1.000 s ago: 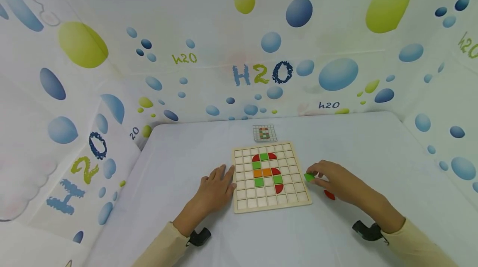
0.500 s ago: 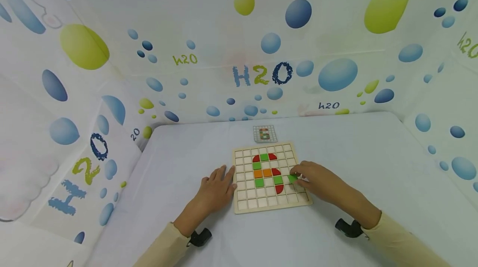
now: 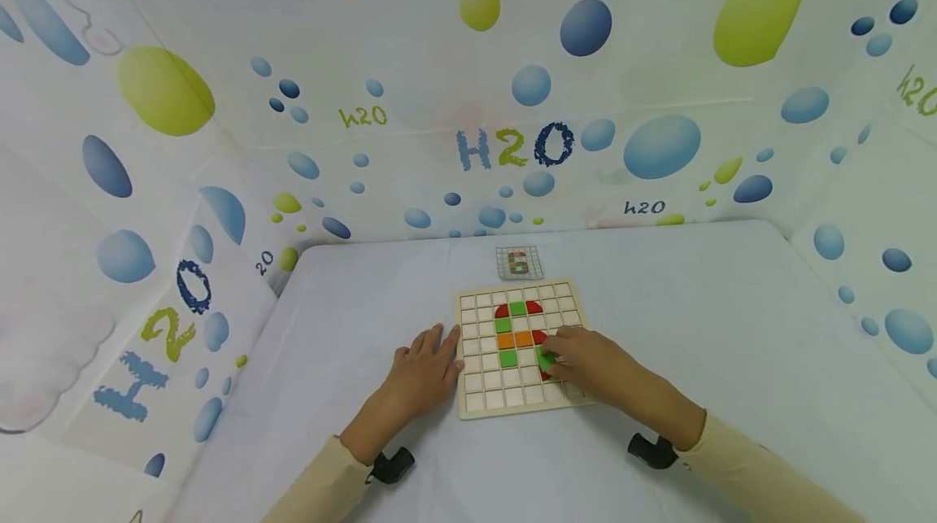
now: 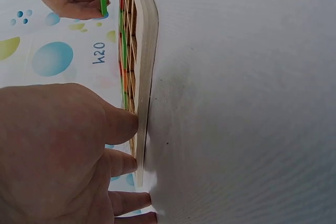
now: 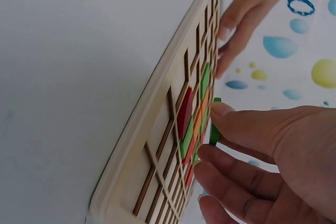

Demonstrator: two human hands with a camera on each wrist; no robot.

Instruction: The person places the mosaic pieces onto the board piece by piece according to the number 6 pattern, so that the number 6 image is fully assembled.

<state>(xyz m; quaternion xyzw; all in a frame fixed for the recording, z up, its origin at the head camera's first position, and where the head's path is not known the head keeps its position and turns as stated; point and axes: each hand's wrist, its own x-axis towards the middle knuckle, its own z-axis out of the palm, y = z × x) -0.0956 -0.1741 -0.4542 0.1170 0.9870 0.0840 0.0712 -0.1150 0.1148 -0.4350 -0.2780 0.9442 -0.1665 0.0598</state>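
Observation:
A wooden grid board point(image 3: 474, 401) lies on the white table. Red, green and orange tiles fill some of its cells, among them an orange tile point(image 3: 506, 340) and a red rounded tile point(image 3: 501, 311). My right hand point(image 3: 600, 364) is over the board's right half, pinching a green square tile point(image 5: 214, 134) between thumb and fingers. In the left wrist view, that tile stands edge-on above the grid. My left hand point(image 3: 419, 376) lies at the board's left side, its thumb and fingertips touching the wooden frame, fingers extended.
Behind the board lies a small card point(image 3: 519, 263) printed with a coloured gridded figure. Black devices sit at the left wrist point(image 3: 394, 465) and right wrist point(image 3: 651, 451). A patterned curtain point(image 3: 424, 84) hangs past the table's far edge.
My right hand has carried the green tile leftward from beside the board to over its filled cells. The red piece at the right is now hidden under that arm. My left hand stays put.

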